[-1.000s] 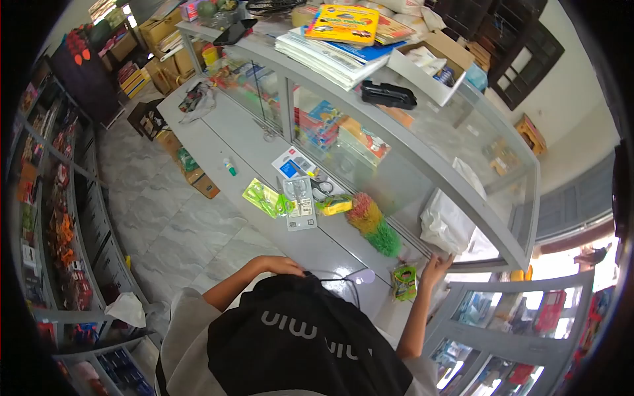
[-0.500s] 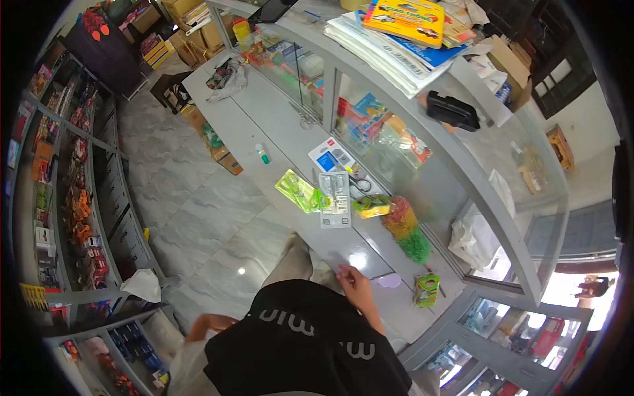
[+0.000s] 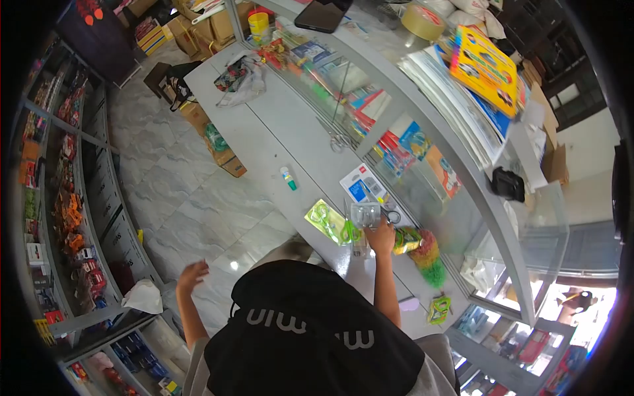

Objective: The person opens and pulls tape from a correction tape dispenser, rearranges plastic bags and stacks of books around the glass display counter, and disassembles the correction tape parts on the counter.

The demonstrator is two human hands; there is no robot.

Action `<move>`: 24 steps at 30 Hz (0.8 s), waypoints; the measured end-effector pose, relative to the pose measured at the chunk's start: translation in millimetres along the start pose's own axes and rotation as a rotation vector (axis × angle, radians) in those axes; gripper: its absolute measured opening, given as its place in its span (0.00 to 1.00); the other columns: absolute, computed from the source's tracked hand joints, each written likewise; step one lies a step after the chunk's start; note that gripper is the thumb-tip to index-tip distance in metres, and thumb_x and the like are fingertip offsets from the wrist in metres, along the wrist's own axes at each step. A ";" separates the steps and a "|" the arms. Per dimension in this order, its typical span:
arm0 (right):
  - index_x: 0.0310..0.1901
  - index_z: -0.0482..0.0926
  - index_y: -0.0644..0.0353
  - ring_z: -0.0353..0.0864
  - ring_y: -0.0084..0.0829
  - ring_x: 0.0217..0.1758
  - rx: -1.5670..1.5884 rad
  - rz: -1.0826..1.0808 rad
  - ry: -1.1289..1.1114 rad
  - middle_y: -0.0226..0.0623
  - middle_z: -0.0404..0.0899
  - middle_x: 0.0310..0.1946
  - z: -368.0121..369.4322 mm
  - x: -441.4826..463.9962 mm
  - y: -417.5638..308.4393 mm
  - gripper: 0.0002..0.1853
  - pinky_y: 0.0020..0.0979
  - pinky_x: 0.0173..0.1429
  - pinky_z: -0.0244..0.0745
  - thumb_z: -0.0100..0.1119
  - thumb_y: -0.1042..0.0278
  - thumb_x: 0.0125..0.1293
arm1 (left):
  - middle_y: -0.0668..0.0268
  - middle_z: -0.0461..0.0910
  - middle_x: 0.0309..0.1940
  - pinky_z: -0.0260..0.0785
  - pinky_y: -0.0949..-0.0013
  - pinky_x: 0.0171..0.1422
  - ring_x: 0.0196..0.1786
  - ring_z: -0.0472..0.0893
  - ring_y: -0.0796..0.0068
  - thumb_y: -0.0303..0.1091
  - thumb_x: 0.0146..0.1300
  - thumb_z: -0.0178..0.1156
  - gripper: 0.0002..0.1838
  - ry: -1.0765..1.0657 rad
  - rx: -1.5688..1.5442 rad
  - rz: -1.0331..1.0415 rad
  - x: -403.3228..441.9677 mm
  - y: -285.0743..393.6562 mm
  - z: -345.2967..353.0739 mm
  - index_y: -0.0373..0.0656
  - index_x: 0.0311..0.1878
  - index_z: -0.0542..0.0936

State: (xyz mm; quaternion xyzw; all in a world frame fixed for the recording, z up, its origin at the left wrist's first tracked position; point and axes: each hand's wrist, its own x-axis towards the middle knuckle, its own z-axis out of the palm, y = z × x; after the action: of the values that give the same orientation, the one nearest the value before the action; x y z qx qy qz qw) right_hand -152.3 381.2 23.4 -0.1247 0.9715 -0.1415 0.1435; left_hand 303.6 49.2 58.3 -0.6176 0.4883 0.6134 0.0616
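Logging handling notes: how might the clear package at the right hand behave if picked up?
The clear package by the right hand looks like moulded plastic, so probably fairly stiff; its glossy surface may be slippery.

The counter (image 3: 267, 142) is lit evenly and softly, while the lower right is burnt to white by strong light beyond the glass case (image 3: 492, 201) – a small glare spot is thrown back by the grey floor (image 3: 165, 191). The left-hand shelves (image 3: 82, 322) are bowed by the wide lens and the corners are swallowed in black; the yellow book (image 3: 485, 69) is smeared by blur – its print cannot be read clearly.
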 end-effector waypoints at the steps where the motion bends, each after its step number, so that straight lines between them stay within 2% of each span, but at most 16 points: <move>1: 0.55 0.64 0.61 0.71 0.53 0.50 -0.009 -0.001 -0.007 0.58 0.71 0.45 1.3 1.7 -3.5 0.37 0.44 0.53 0.68 0.66 0.57 0.43 | 0.69 0.78 0.37 0.64 0.66 0.45 0.42 0.77 0.73 0.57 0.52 0.58 0.25 0.059 0.063 0.030 11.3 25.2 5.5 0.45 0.41 0.77; 3: 0.54 0.64 0.59 0.71 0.52 0.51 -0.081 0.139 -0.056 0.58 0.70 0.47 -1.6 -0.1 -10.7 0.38 0.43 0.53 0.68 0.68 0.54 0.41 | 0.66 0.79 0.33 0.65 0.68 0.43 0.39 0.77 0.72 0.56 0.53 0.58 0.25 0.077 0.264 0.151 39.8 73.1 25.1 0.40 0.38 0.78; 4: 0.45 0.72 0.61 0.76 0.48 0.45 -0.097 0.095 0.084 0.53 0.75 0.39 3.7 -3.0 -11.3 0.31 0.41 0.48 0.70 0.69 0.55 0.39 | 0.65 0.79 0.30 0.66 0.69 0.42 0.38 0.77 0.72 0.55 0.54 0.58 0.25 0.034 0.402 0.242 53.8 94.9 39.0 0.38 0.37 0.79; 5: 0.45 0.72 0.61 0.76 0.48 0.45 -0.099 0.116 0.070 0.53 0.75 0.39 4.1 -5.6 -9.9 0.31 0.41 0.48 0.70 0.69 0.55 0.39 | 0.63 0.79 0.29 0.67 0.70 0.41 0.36 0.76 0.73 0.52 0.54 0.59 0.24 -0.047 0.457 0.406 60.3 120.6 62.2 0.36 0.35 0.79; 6: 0.40 0.74 0.64 0.77 0.46 0.40 0.049 0.116 -0.033 0.50 0.76 0.33 0.3 -4.4 -8.6 0.27 0.39 0.45 0.71 0.68 0.56 0.39 | 0.62 0.79 0.27 0.67 0.71 0.39 0.34 0.76 0.74 0.50 0.55 0.59 0.23 -0.132 0.507 0.573 64.6 145.1 92.2 0.34 0.33 0.78; 7: 0.35 0.76 0.67 0.78 0.43 0.34 0.200 0.115 -0.129 0.47 0.77 0.28 -2.5 -2.6 -6.9 0.23 0.37 0.41 0.72 0.67 0.58 0.40 | 0.60 0.79 0.28 0.68 0.70 0.40 0.34 0.76 0.74 0.47 0.55 0.59 0.21 -0.174 0.506 0.572 73.0 161.1 124.7 0.34 0.35 0.78; 8: 0.26 0.77 0.67 0.76 0.39 0.24 0.250 0.128 -0.073 0.43 0.75 0.20 -2.5 -2.7 -5.0 0.15 0.35 0.32 0.70 0.66 0.62 0.42 | 0.65 0.78 0.30 0.68 0.72 0.41 0.35 0.76 0.77 0.41 0.55 0.60 0.16 -0.308 0.487 0.613 79.2 175.8 155.2 0.35 0.36 0.77; 9: 0.26 0.77 0.67 0.76 0.39 0.24 0.256 0.146 -0.073 0.43 0.75 0.20 -3.4 -4.6 -6.0 0.15 0.35 0.32 0.70 0.66 0.62 0.42 | 0.63 0.79 0.31 0.69 0.72 0.42 0.36 0.77 0.75 0.40 0.54 0.62 0.16 -0.353 0.530 0.678 94.7 178.4 184.9 0.35 0.37 0.76; 12: 0.30 0.76 0.66 0.73 0.35 0.20 0.528 -0.010 0.297 0.41 0.75 0.20 -6.8 -10.6 -8.4 0.10 0.33 0.30 0.68 0.62 0.68 0.49 | 0.59 0.78 0.32 0.70 0.68 0.43 0.38 0.78 0.68 0.39 0.51 0.64 0.15 -0.512 0.811 0.851 99.1 203.4 265.1 0.40 0.38 0.75; 14: 0.30 0.76 0.66 0.73 0.33 0.21 0.570 0.098 0.289 0.40 0.75 0.20 -27.6 -13.9 -16.6 0.10 0.31 0.30 0.68 0.61 0.67 0.51 | 0.58 0.78 0.33 0.70 0.66 0.44 0.39 0.78 0.65 0.37 0.49 0.65 0.15 -0.594 0.876 0.900 98.0 209.7 305.0 0.42 0.38 0.75; 15: 0.31 0.76 0.66 0.74 0.32 0.22 0.620 0.193 0.280 0.39 0.75 0.20 -36.0 -15.2 -18.5 0.10 0.30 0.30 0.68 0.60 0.66 0.53 | 0.58 0.77 0.33 0.69 0.63 0.46 0.41 0.77 0.62 0.36 0.46 0.66 0.15 -0.551 0.981 1.061 102.9 208.6 322.7 0.44 0.38 0.75; 16: 0.33 0.75 0.64 0.74 0.25 0.23 0.732 0.175 0.295 0.36 0.76 0.22 -25.3 -13.0 -4.5 0.08 0.27 0.30 0.68 0.58 0.67 0.57 | 0.58 0.76 0.33 0.67 0.60 0.48 0.43 0.75 0.60 0.35 0.43 0.66 0.16 -0.507 1.083 1.225 106.3 206.6 336.6 0.45 0.37 0.75; 20: 0.35 0.75 0.63 0.74 0.20 0.27 1.034 0.280 0.261 0.32 0.77 0.25 -39.3 -28.3 2.3 0.06 0.24 0.32 0.67 0.56 0.70 0.59 | 0.59 0.75 0.33 0.64 0.57 0.51 0.46 0.73 0.58 0.34 0.39 0.68 0.17 -0.471 1.239 1.360 94.1 210.5 368.2 0.46 0.35 0.75; 22: 0.37 0.74 0.63 0.72 0.17 0.29 1.341 0.385 0.274 0.30 0.77 0.28 -48.2 -42.4 -4.9 0.05 0.21 0.34 0.66 0.54 0.73 0.60 | 0.57 0.73 0.34 0.66 0.58 0.47 0.43 0.73 0.57 0.34 0.37 0.69 0.17 -0.465 1.147 1.427 107.0 207.5 381.2 0.44 0.33 0.75; 23: 0.37 0.74 0.63 0.72 0.17 0.29 1.338 0.398 0.290 0.30 0.77 0.28 -47.3 -49.0 -4.7 0.05 0.21 0.34 0.66 0.54 0.73 0.60 | 0.57 0.73 0.34 0.66 0.58 0.47 0.43 0.73 0.57 0.34 0.37 0.69 0.17 -0.486 1.148 1.433 111.5 209.0 385.5 0.44 0.33 0.75; 24: 0.40 0.73 0.64 0.74 0.20 0.32 1.460 0.437 0.263 0.33 0.78 0.31 -45.9 -57.2 -2.6 0.07 0.22 0.38 0.67 0.52 0.75 0.60 | 0.57 0.73 0.34 0.66 0.59 0.47 0.42 0.73 0.57 0.33 0.37 0.69 0.17 -0.530 1.101 1.366 117.1 209.7 389.8 0.43 0.32 0.75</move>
State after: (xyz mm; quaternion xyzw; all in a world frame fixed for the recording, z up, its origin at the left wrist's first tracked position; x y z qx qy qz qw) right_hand -113.2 406.0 80.3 0.2138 0.6437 -0.7283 0.0973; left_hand -137.5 142.6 -21.3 0.0830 0.9407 0.3188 0.0811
